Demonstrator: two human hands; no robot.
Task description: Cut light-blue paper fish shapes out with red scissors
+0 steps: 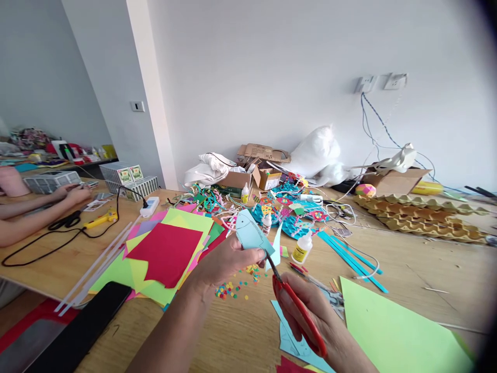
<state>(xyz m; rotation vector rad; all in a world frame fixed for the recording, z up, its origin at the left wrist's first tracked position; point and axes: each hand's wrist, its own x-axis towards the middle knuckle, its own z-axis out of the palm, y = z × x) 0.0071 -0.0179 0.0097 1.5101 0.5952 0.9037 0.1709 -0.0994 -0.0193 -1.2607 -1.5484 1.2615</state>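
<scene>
A pale wall backs a wooden table, and from my remote seat I see the clutter massed along the far side, with bare wood nearer the person.

The light blue paper piece is raised above the middle of the table. The left hand grips it at its lower edge, thumb on top; I judge this keeps its drawn lines facing up and leaves the lower right corner free for cutting. There the blades of the red-handled scissors meet the paper. The right hand is closed around their handles, pointing them far and left, probably so that they reach the edge beside the thumb. More blue sheets lie near, below the scissors, perhaps placed for easy reach.

Of the containers, a white glue bottle stands upright just far of the scissors, capped with a nozzle; I can't tell its level. At far centre, a cardboard box has white material bundled above it. At far right, another carton carries a white object on its top, its inside hidden, and egg trays lie in front.
</scene>
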